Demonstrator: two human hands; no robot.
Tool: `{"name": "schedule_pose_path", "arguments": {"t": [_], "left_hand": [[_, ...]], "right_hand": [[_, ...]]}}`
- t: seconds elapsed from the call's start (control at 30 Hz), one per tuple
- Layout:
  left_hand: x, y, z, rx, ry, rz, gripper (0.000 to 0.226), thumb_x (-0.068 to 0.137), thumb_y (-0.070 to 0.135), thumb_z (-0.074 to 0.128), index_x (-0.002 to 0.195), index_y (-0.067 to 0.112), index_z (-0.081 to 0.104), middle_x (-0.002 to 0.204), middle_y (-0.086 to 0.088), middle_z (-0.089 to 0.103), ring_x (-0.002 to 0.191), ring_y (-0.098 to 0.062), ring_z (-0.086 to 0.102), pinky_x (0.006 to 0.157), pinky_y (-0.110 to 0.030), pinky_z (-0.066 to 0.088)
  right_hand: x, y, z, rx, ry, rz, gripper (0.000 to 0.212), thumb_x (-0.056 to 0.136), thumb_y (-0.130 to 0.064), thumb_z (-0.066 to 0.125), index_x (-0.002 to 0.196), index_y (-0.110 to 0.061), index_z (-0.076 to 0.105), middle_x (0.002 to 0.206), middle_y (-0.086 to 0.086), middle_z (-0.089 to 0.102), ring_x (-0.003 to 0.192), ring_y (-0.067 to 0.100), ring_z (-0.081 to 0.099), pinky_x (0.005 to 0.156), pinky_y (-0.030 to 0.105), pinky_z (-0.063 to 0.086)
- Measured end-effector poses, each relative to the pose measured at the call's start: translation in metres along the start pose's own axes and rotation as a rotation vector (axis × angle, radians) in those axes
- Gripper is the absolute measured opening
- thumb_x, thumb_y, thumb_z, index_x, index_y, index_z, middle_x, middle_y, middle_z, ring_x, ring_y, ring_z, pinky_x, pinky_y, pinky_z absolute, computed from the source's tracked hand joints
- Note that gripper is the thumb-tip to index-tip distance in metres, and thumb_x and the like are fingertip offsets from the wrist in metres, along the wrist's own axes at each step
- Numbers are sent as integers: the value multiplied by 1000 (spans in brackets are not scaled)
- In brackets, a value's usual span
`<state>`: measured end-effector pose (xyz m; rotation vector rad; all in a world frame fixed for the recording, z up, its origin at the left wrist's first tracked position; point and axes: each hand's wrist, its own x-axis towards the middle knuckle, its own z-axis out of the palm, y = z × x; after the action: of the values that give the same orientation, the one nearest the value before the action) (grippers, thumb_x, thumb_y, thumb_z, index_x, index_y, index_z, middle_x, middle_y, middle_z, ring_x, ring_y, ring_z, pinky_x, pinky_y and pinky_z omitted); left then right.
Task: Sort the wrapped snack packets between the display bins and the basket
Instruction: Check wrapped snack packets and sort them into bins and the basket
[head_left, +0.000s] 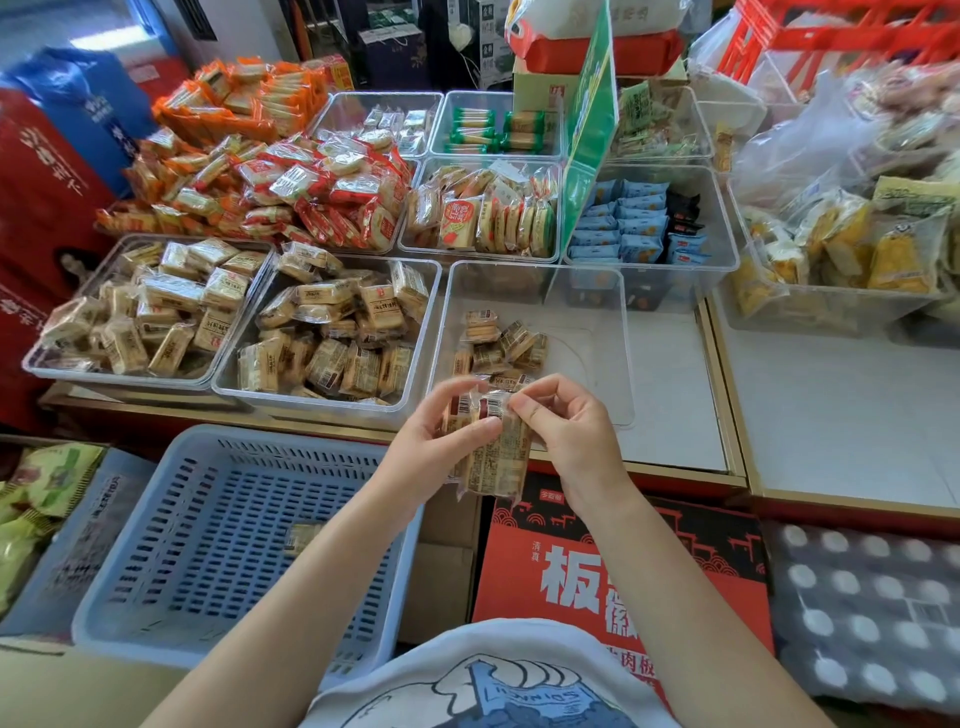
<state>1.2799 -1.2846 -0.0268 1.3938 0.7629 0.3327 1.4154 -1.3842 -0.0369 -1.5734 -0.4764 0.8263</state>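
Nearest you, left of your forearms, sits the grey-blue slotted basket (218, 540), with one wrapped packet (301, 538) lying on its floor. To the basket's right stands a red printed carton (597, 566).

Beyond the basket's far right corner, your two hands meet over the worktop (675, 415) edge. Your left hand (441, 447) grips a small stack of tan wrapped snack packets (493, 452), its fingers (457, 392) curled round the top and the thumb pressed on the front. Your right hand (566, 426) pinches the same stack at its upper right edge, fingers bent and clamped on the wrapper.

Just past the hands lies a clear display bin (587, 332) that holds only a small cluster of similar tan packets (498, 343) at its near left. Straight beyond the basket are two fuller clear bins of pale brown packets: one (332, 332) touching the sparse bin, another (150, 306) further left.

Further back from the basket come a heap of red-and-white packets (322, 192), a bin of upright biscuit packs (483, 213), a bin of blue packets (639, 223) and a green sign (592, 124).
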Motion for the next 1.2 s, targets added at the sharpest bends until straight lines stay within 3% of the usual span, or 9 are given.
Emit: {"name": "schedule_pose_path", "arguments": {"t": [0.17,0.3,0.47,0.7,0.9,1.07,1.2], "left_hand": [[2,-1,1,-88,-23,-76,42,83,30,76,123,29,62,103,-2,71,84,-5,72,66,-15,53],[4,-1,0,-168,-19,-117,33,92,7,70,121,18,59,89,-1,68,67,0,67,49,-12,46],[5,3,0,-286,-50,-149,32,91,-1,67,115,18,58,84,-2,70,70,-9,70,52,-19,50],[7,2,5,-290,22,-188,5,94,22,69,96,19,64,85,1,69,71,-13,66,61,-30,51],[8,1,6,-304,70,-178,20,79,28,75,84,12,65,82,-5,71,72,-17,67,69,-33,55],[9,-3,5,-194,-7,-168,44,77,37,77,115,15,71,104,-11,75,92,-22,73,82,-40,60],[9,-6,5,-135,-24,-157,55,68,31,86,119,20,69,112,-14,74,103,-29,74,85,-46,61]], "right_hand": [[0,2,1,56,3,14,6,98,-18,66,95,-13,69,86,5,70,84,15,67,70,25,59],[0,3,2,36,-1,-9,5,98,-20,66,95,-17,69,93,12,70,91,26,67,80,37,62],[2,2,2,-19,-9,-15,7,98,-22,67,91,-20,68,90,6,70,87,20,66,78,35,62],[3,3,3,-68,-18,-40,6,96,-22,69,91,-18,69,90,5,71,90,22,68,78,33,61],[5,1,-6,-36,9,-13,7,91,-19,76,85,-16,75,83,1,75,82,12,71,70,25,60],[8,0,-9,33,55,25,9,91,-20,76,83,-17,74,83,3,75,80,10,70,68,23,59],[9,-1,-10,68,51,45,8,95,-26,71,99,-19,71,94,0,74,88,9,71,72,23,59]]}}
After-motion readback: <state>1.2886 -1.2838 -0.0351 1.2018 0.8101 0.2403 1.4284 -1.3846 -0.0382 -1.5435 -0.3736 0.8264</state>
